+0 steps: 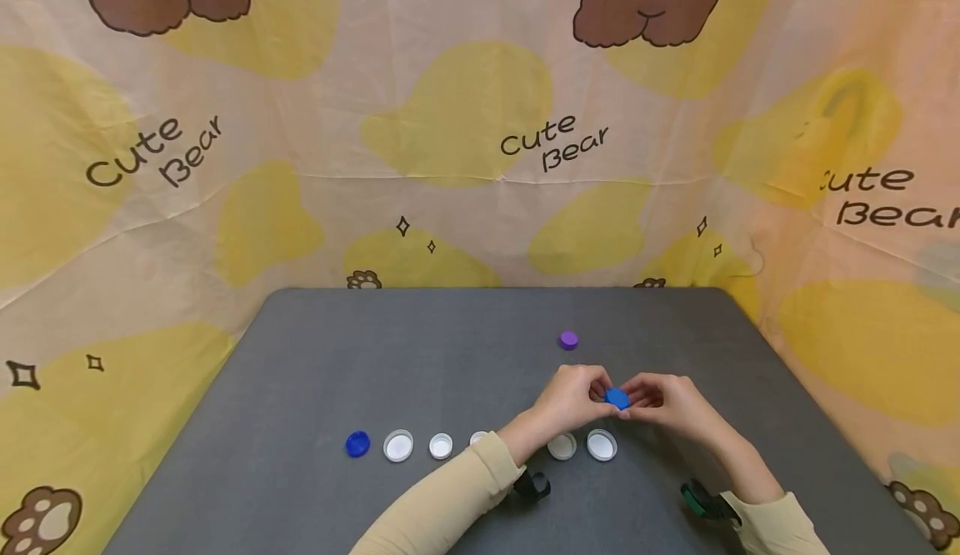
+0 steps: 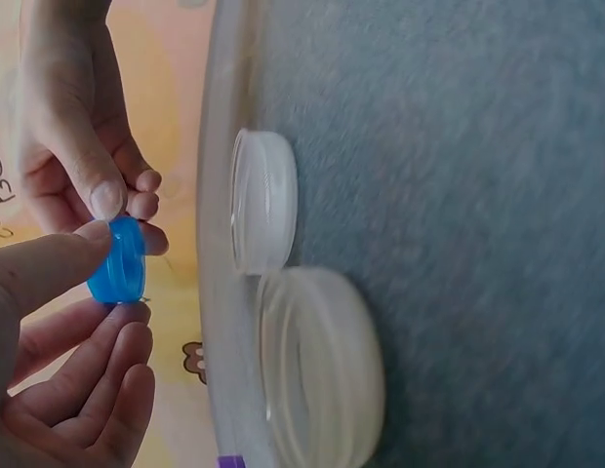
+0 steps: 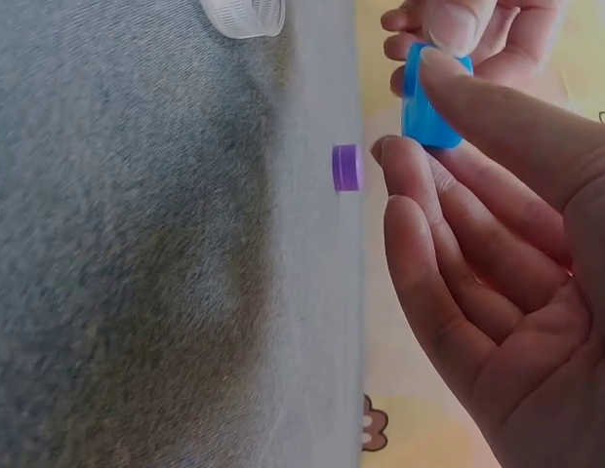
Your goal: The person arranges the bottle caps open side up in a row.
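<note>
Both hands meet above the right half of the table around a bright blue plastic cap [image 1: 617,398]. My left hand [image 1: 570,395] pinches it from the left, thumb on one side and fingertips on the other. From the right, my right hand [image 1: 671,403] pinches the same cap between thumb and fingers. The left wrist view shows the cap [image 2: 119,263] tilted on edge, its rim partly covered by the thumbs. Held off the table, the cap [image 3: 429,102] also appears in the right wrist view, with the right hand's lower fingers loosely curled under it.
Below the hands lies a row: a dark blue cap [image 1: 357,444], white lids such as one [image 1: 398,446] at left and another [image 1: 602,445] at right. The left forearm partly hides one white lid [image 1: 478,436]. A purple cap [image 1: 568,341] sits farther back on the grey table [image 1: 300,372].
</note>
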Motion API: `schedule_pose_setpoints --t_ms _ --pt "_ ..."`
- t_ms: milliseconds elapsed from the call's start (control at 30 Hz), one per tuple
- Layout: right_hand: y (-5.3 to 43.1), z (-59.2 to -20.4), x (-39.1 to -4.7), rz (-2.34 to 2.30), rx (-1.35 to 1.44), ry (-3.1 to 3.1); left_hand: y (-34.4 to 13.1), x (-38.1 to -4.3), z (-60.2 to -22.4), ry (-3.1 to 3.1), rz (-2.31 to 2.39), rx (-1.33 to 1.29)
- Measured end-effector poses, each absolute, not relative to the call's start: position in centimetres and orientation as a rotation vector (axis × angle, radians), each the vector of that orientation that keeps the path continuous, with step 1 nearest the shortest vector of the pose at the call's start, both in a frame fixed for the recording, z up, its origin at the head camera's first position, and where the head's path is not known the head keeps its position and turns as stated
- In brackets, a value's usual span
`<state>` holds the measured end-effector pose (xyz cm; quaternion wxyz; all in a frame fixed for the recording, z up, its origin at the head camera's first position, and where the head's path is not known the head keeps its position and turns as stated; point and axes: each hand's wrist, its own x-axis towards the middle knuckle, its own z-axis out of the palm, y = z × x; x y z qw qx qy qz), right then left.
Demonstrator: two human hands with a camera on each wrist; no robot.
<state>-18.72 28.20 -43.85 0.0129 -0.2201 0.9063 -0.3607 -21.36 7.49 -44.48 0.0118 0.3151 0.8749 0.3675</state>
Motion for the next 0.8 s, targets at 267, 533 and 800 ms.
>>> schedule_pose_setpoints --t_ms 267,533,800 --pt "28.9 -43.9 -17.9 -1.146 -0.659 2.755 7.9 -20.6 -44.9 2.694 1.132 0.977" --pt "29.1 -43.8 -17.3 -1.155 -0.669 2.722 8.2 -20.0 -45.2 2.656 1.165 0.957" --pt "30.1 -44.6 -17.2 -1.247 -0.667 2.647 8.5 -19.6 -45.7 2.565 1.309 0.919"
